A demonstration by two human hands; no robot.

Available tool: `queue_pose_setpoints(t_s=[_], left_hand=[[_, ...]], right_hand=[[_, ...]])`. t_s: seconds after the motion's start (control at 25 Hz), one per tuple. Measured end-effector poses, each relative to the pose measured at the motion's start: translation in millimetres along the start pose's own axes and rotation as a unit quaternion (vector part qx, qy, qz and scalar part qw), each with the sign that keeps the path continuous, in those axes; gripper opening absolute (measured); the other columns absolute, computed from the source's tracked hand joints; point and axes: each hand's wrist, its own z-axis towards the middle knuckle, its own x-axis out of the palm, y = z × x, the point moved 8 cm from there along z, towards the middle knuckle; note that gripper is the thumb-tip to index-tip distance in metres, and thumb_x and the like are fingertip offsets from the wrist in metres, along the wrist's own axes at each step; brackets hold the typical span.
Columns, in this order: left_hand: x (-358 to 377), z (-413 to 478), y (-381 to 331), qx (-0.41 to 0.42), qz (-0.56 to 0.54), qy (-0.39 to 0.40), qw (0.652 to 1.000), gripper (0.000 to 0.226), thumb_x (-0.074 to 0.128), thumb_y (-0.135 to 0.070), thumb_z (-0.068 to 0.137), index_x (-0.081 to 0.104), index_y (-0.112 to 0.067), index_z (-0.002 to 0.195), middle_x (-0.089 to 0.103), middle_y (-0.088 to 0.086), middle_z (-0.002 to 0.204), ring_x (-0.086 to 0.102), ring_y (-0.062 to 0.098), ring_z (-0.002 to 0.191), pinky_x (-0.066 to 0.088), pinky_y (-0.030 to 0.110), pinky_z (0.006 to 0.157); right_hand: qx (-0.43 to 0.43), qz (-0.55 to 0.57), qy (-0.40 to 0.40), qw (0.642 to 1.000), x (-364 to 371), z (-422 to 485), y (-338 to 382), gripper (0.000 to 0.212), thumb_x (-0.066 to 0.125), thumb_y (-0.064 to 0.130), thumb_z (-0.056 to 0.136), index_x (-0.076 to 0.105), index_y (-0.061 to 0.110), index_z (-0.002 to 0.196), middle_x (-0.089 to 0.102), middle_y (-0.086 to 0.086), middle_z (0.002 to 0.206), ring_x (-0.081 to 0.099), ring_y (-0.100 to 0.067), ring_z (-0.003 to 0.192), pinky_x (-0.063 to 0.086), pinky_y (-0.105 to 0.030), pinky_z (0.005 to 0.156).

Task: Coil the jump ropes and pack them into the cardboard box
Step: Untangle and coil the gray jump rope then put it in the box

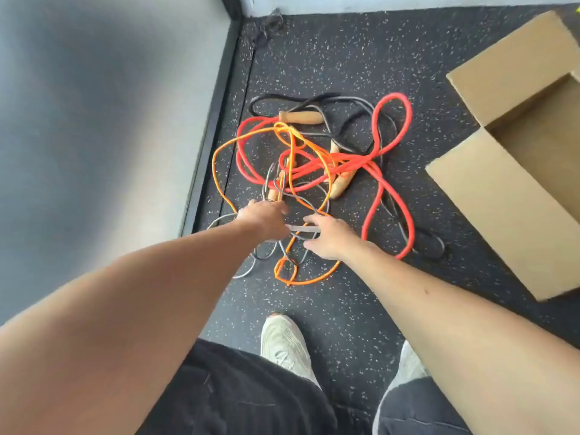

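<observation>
At 9 o'clock a grey wall (103, 120) stood beside a dark speckled rubber floor (314, 58), with a black baseboard (216, 127) between them. The left hand (263, 219) reached forward to the near edge of the rope pile, a little left of the centre. Its fingers were curled closed around 1 end of a pale grey handle (303, 228), although the blur made the exact grip hard to judge. The right hand (329, 237) lay just beside it, at 3 o'clock from the left hand. Its fingers were spread and half bent over the other end of the same handle; I could not tell if they really gripped it.

Under and beyond both hands the jump ropes lay tangled on the floor and not coiled: a thin grey rope (248, 271) nearest to the person, a thin orange rope (216, 171), a thick red rope (405, 120) and a black rope (270, 97) at 12 o'clock. Wooden handles (299, 117) lay among the loops.

At 6 o'clock 2 pale sneakers (285, 343) and black shorts (235, 390) were visible. At 2 o'clock, well apart from the ropes, the cardboard box (502, 196) stood open with its flaps folded outward.
</observation>
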Motion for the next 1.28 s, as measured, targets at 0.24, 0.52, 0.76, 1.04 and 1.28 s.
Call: queue_pose_setpoints(t_s=[0.24, 0.52, 0.76, 1.04, 1.28], left_hand=[[57, -30, -2, -0.047, 0.071, 0.049, 0.995, 0.051, 0.06, -0.032, 0.091, 0.049, -0.015, 0.137, 0.065, 0.008, 0.125, 0.061, 0.031, 0.118, 0.049, 0.043, 0.095], [39, -78, -24, -0.005, -0.028, 0.033, 0.999, 0.037, 0.068, -0.037, 0.089, 0.073, -0.006, 0.108, 0.073, 0.009, 0.109, 0.069, 0.027, 0.101, 0.052, 0.031, 0.077], [-124, -180, -55, 0.147, -0.259, -0.094, 0.95, 0.01, 0.077, -0.032, 0.083, 0.073, -0.023, 0.08, 0.06, -0.006, 0.068, 0.053, 0.015, 0.066, 0.042, 0.023, 0.057], [-240, -368, -79, 0.342, -0.331, -0.247, 0.844, 0.024, 0.08, -0.018, 0.084, 0.058, -0.018, 0.072, 0.046, -0.013, 0.049, 0.037, 0.006, 0.046, 0.028, 0.019, 0.044], [-300, -465, -60, 0.416, -0.407, -0.362, 0.728, 0.027, 0.082, -0.018, 0.081, 0.057, -0.013, 0.073, 0.052, 0.004, 0.062, 0.044, 0.016, 0.062, 0.036, 0.025, 0.061]], right_hand=[[0.027, 0.046, 0.013, 0.998, 36, -35, 0, 0.06, 0.056, 0.016, 0.092, 0.044, 0.032, 0.149, 0.064, 0.015, 0.106, 0.054, -0.019, 0.111, 0.046, -0.027, 0.079], [0.004, -0.045, -0.016, 0.999, -10, -96, 7, 0.063, 0.067, 0.027, 0.087, 0.048, 0.033, 0.147, 0.057, -0.005, 0.143, 0.056, -0.026, 0.126, 0.047, -0.031, 0.099], [-0.07, -0.105, -0.053, 0.991, -74, -162, 55, 0.052, 0.071, 0.037, 0.088, 0.057, 0.026, 0.138, 0.06, -0.005, 0.138, 0.056, -0.027, 0.127, 0.043, -0.029, 0.101], [-0.206, -0.015, -0.26, 0.943, -158, -274, 129, 0.042, 0.063, 0.045, 0.093, 0.057, 0.035, 0.133, 0.059, -0.007, 0.128, 0.058, -0.025, 0.119, 0.042, -0.03, 0.091], [-0.267, -0.032, -0.252, 0.93, -188, -350, 167, 0.022, 0.063, 0.036, 0.096, 0.064, 0.034, 0.118, 0.069, 0.005, 0.113, 0.061, -0.015, 0.091, 0.048, -0.031, 0.084]])
